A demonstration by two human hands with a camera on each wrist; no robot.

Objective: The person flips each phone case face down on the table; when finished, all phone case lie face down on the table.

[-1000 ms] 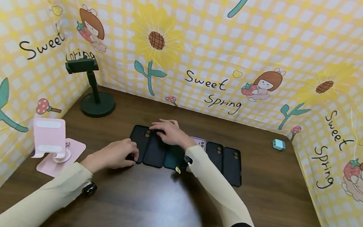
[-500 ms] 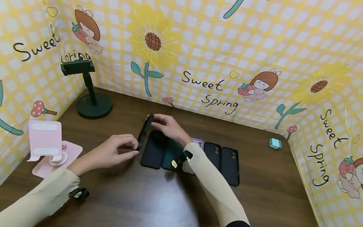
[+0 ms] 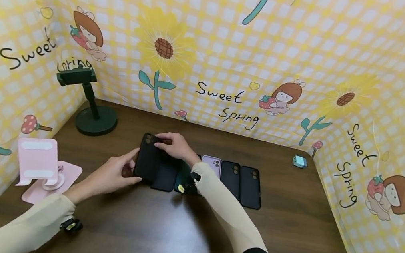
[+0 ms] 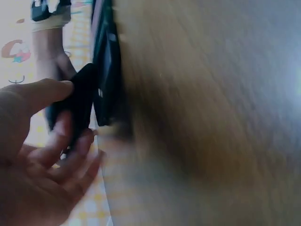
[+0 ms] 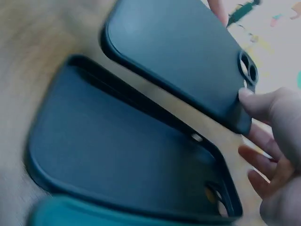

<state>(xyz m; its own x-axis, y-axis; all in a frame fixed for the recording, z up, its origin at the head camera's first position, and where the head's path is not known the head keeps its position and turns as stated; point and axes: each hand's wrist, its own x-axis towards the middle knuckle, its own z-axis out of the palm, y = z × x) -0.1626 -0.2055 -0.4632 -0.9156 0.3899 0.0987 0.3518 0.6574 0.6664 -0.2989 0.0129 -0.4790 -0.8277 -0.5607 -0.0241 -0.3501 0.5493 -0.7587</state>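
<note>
A black phone case (image 3: 148,157) is held above the table, its back with the camera holes facing me. My left hand (image 3: 123,168) grips its lower left edge, thumb on one side and fingers beneath. My right hand (image 3: 173,144) pinches its top end beside the camera holes. In the right wrist view the lifted case (image 5: 183,52) hangs tilted over another dark case (image 5: 127,155) lying on the table, with my right fingers (image 5: 277,117) on its corner. The left wrist view is blurred and shows the case (image 4: 80,103) against my left fingers.
A row of cases lies on the brown table (image 3: 164,235): a black one (image 3: 164,175), teal (image 3: 182,176), purple (image 3: 211,161) and two more black (image 3: 250,181). A black stand (image 3: 93,111) and a pink stand (image 3: 40,164) are at the left, a small teal box (image 3: 300,162) at the right. Patterned walls enclose three sides.
The leftmost black case was lifted from the row by both hands, stood on edge, and is now turned with its back toward me.
</note>
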